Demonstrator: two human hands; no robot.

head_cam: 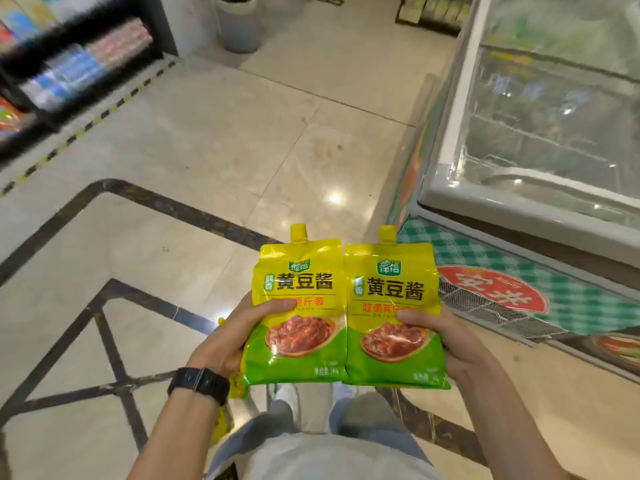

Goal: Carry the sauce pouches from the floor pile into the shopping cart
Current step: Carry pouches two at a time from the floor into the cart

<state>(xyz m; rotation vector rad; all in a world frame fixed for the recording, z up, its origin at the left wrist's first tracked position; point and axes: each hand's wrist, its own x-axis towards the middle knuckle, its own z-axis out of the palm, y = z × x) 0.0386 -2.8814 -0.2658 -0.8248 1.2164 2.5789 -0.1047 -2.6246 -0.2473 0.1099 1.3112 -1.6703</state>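
Note:
Two yellow and green sauce pouches with yellow spout caps are held upright side by side at the middle of the head view. My left hand (239,336) grips the left pouch (299,289) from its left side, thumb across the front. My right hand (450,344) grips the right pouch (391,292) from its right side, thumb on the front. More yellow pouches (221,422) peek out on the floor behind my left forearm, mostly hidden. No shopping cart is in view.
A glass-topped chest freezer (540,140) runs along the right, with a green checked panel and red round sign on its side. Stocked dark shelves (69,67) stand at the upper left behind a yellow-black floor strip. A pale bin (239,26) stands at the back. Tiled floor lies ahead.

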